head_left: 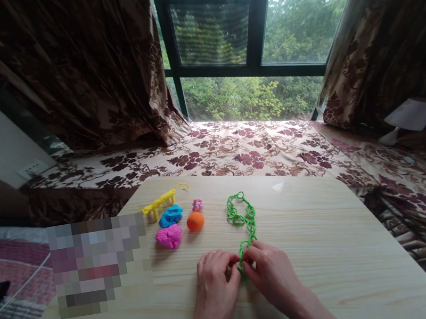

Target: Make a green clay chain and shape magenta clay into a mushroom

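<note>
A green clay chain (242, 217) lies on the light wooden table (332, 248), running from mid-table toward me. My left hand (217, 285) and my right hand (274, 274) meet at its near end, and the fingers of both pinch the last green link between them. The link itself is mostly hidden by my fingertips. Left of the chain sit lumps of clay: an orange ball (195, 221), a pink lump (169, 237), a blue lump (171, 216), a small pink piece (197, 204) and a yellow shaped figure (161, 202).
A blurred patch (100, 263) covers the table's left part. Behind the table lies a floral-covered window ledge (244, 149) with brown curtains (73, 68) on both sides of a dark-framed window. A white lamp-like object (408, 117) stands at the right.
</note>
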The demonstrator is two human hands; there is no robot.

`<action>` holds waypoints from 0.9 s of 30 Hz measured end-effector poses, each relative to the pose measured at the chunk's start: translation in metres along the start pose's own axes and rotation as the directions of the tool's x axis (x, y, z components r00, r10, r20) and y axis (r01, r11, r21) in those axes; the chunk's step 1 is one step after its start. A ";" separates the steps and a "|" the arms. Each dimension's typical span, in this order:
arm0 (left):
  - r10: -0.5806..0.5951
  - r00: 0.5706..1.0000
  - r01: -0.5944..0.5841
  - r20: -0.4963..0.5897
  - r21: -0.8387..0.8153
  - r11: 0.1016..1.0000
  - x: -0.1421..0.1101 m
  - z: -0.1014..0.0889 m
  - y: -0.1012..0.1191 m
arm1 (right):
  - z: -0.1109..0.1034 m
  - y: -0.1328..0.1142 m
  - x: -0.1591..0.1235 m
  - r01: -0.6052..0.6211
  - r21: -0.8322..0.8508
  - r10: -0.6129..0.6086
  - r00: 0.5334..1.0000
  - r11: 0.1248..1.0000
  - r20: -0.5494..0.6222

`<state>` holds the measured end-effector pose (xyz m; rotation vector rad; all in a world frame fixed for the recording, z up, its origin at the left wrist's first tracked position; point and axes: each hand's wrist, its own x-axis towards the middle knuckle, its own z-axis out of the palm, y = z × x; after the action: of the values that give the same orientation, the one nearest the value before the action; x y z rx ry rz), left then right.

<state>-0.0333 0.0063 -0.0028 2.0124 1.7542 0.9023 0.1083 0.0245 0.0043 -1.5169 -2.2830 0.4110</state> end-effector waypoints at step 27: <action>0.016 1.000 -0.015 -0.010 0.074 0.997 0.002 0.003 -0.002 | -0.015 0.004 0.010 0.061 0.057 -0.060 0.998 0.996 -0.025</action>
<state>-0.0332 0.0090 -0.0061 2.0732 1.8052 0.8670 0.1150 0.0354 0.0171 -1.4135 -2.2725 0.4365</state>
